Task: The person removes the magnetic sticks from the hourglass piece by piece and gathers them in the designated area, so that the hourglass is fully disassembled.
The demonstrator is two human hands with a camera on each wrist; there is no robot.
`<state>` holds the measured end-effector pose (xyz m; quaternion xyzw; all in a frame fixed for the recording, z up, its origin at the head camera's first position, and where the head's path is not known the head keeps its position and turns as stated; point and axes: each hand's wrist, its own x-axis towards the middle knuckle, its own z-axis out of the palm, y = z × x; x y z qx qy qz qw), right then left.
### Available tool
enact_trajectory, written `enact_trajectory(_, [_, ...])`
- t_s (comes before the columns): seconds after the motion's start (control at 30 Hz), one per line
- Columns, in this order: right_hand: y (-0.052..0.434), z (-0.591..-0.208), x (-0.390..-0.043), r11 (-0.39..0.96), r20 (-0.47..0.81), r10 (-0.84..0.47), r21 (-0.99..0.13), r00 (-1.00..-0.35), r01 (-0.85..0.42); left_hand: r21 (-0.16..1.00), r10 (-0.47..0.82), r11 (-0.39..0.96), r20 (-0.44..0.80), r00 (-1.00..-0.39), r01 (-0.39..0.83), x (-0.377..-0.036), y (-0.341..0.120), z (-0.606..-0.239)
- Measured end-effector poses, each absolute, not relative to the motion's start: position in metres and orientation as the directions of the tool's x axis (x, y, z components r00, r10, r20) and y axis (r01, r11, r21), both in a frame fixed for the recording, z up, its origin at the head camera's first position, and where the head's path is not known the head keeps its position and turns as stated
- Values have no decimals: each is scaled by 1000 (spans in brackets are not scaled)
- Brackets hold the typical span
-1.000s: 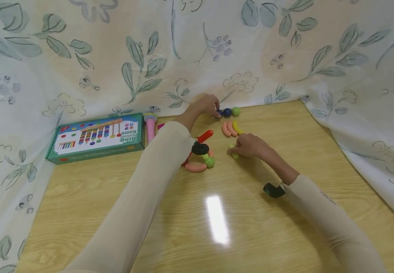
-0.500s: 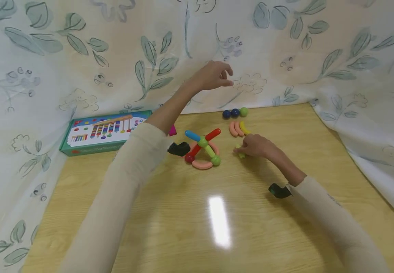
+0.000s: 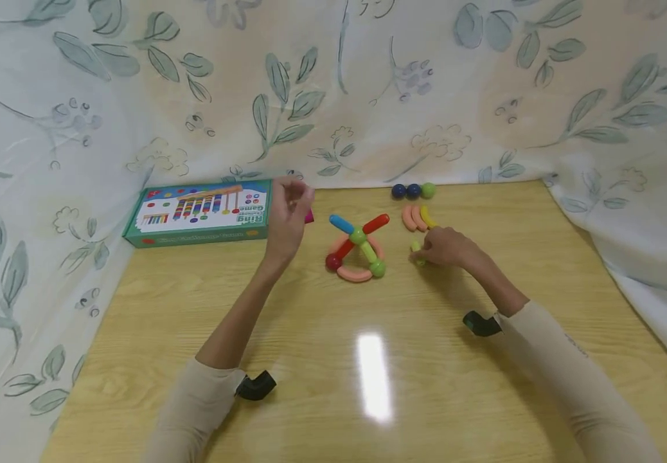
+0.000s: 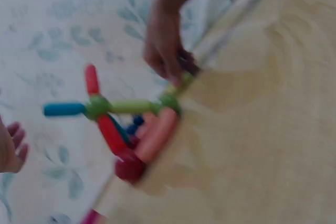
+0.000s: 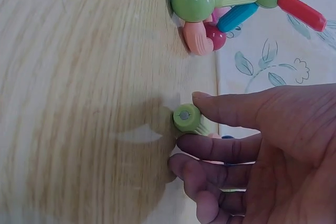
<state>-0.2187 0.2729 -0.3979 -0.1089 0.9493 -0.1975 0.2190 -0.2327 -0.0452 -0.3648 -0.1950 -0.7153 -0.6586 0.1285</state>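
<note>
My right hand (image 3: pixel 446 247) pinches a short light green magnetic rod (image 5: pixel 186 118) between thumb and index finger, low at the table. The rod's round end with its metal disc faces the right wrist camera. My left hand (image 3: pixel 289 218) is raised at the right end of the box, fingers relaxed and holding nothing. Between the hands stands a frame of magnetic rods and balls: a green ball (image 3: pixel 358 236) on top with blue and red rods sticking up. Curved pink rods (image 3: pixel 354 274), a red ball (image 3: pixel 333 262) and another green ball (image 3: pixel 377 268) form its base.
Behind the right hand lie two pink curved rods (image 3: pixel 409 218) and a yellow curved rod (image 3: pixel 427 217). Dark blue balls (image 3: pixel 413 191) and a green ball (image 3: pixel 428 190) line the back edge. A Ring Game box (image 3: pixel 200 215) sits back left; a floral cloth (image 3: pixel 368 116) rises behind.
My left hand has left the blue balls, lifted, and come back leftward to the box, empty. My right hand keeps pinching the green rod in about the same place. The head view has shifted.
</note>
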Motion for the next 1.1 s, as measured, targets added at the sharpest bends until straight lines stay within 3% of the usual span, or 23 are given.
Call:
enact_trajectory(0.1, [273,-399,-221,908,-370,-279,-403,-886,-117,943,325,150,238,-915,298,-230,-48,-397])
enact_trajectory(0.2, [270,-396,-221,922,-371,-253,-372,-894,-107,937,535,238,93,-839,256,-232,-48,-418])
enact_trajectory(0.3, [264,-386,-219,934,-350,-230,-342,-908,-105,920,623,282,39,-781,271,-238,-46,-431])
enact_trajectory(0.4, [257,-378,-219,924,-290,-252,-357,-923,-140,906,628,297,53,-777,302,-244,-41,-437])
enact_trajectory(0.6, [238,-370,-224,759,-148,-421,-598,-895,-258,914,543,289,88,-835,285,-250,-30,-444])
enact_trajectory(0.73, [224,-366,-226,642,-121,-464,-729,-878,-239,944,511,240,76,-856,227,-249,-27,-448])
enact_trajectory(1.1, [208,-371,-231,575,-132,-393,-807,-910,-131,971,536,78,151,-831,227,-247,-27,-473])
